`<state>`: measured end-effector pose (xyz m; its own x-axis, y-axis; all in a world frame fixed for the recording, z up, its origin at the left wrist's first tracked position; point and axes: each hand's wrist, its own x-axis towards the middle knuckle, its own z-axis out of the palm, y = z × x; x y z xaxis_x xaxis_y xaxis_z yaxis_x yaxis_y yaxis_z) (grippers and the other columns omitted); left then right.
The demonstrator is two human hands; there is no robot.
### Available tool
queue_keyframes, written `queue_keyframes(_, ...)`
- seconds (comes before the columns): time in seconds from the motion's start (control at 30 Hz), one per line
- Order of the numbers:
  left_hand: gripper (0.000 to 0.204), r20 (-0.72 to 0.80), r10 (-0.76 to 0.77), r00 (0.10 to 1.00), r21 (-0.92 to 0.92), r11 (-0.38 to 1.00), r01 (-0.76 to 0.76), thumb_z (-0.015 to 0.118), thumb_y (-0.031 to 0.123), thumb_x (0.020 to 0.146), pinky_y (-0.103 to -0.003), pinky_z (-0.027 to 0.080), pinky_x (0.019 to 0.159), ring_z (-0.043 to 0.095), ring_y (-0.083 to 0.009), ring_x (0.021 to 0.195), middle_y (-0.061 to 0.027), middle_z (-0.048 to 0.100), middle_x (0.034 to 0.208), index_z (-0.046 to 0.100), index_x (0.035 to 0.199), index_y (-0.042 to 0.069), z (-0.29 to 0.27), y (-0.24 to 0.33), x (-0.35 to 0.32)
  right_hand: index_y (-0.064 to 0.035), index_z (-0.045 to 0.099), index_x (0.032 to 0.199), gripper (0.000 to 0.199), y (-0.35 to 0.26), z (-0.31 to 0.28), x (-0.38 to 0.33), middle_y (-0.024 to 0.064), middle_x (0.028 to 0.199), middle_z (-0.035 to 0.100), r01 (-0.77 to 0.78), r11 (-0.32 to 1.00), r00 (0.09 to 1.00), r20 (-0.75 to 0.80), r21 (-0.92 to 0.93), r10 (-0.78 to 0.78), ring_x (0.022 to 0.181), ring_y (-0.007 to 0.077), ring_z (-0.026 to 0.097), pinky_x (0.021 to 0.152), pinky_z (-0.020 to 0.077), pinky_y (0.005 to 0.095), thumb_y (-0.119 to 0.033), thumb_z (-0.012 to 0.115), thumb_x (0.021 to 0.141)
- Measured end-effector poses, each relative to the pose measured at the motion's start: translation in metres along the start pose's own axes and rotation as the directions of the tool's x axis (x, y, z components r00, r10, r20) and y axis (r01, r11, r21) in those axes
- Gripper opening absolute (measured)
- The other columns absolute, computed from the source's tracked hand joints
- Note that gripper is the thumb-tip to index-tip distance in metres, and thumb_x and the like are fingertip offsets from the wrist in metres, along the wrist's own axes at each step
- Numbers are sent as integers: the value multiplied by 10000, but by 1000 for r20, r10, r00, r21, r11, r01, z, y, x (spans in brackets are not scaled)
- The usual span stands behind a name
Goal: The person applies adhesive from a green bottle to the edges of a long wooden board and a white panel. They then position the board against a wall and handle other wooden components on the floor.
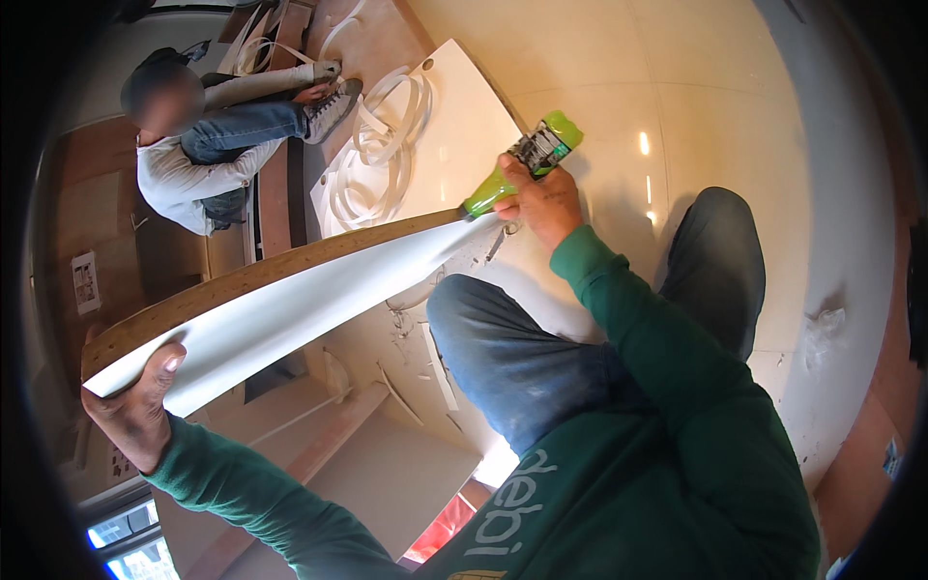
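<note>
The person is sitting on the floor [735, 106] and holding a long white board [290, 309] on its side, so its raw brown edge [242, 280] is facing up. The left hand [135, 406] is gripping the near end of the board, thumb over the white face and fingers wrapped underneath, so that grip is clenched on the board. The right hand [541, 198] is closed around a green bottle [522, 159] (a squeeze bottle with a dark label), tilting it so the nozzle is touching the far end of the brown edge.

As for progress, it looks early: the nozzle is sitting right at the end of the edge, and the rest of the brown strip toward the left hand is showing bare, with no bead or shine that I can make out. So nearly the whole length seems left to cover, though a thin line would be hard to see from here.

Beyond the bottle a flat white panel [454, 126] is lying on the floor with loose coils of white edge strip [382, 155] piled on it. Scraps and trimmings [435, 358] are lying on the floor beside the person's knee [493, 319]. In the upper left another person [203, 145] is sitting on the floor, well apart, with more strip near their shoes.
</note>
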<state>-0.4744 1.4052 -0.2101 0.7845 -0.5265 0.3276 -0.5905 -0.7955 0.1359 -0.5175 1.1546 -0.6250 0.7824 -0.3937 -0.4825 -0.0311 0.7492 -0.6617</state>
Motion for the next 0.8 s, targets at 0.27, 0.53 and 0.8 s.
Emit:
queue_keyframes(0.27,529,19,-1,1000,5,1000,1,922,116,716,-345,553,887,719,-215,900,-116,742,933,661,1153,-30,-5,-3,3,8,622,1074,320,33,-26,35,118,903,704,32,988,994,-94,-153,-47,623,184,703,567,618,308,-244,755,928)
queue_keyframes(0.53,524,-19,-1,1000,44,999,2,913,144,740,-355,545,914,718,-217,932,-139,755,983,671,1170,-34,-9,-20,-1,22,613,1077,334,13,-12,29,128,906,701,33,986,998,55,-163,-25,626,182,704,586,626,307,-252,742,936)
queue_keyframes(0.8,441,29,63,998,19,998,-64,856,42,779,-360,567,919,725,-229,953,-145,741,1024,668,1169,-41,-15,-22,5,-1,599,1122,350,57,-46,63,120,937,711,10,988,988,-152,-154,-33,654,193,716,592,630,319,-252,749,930)
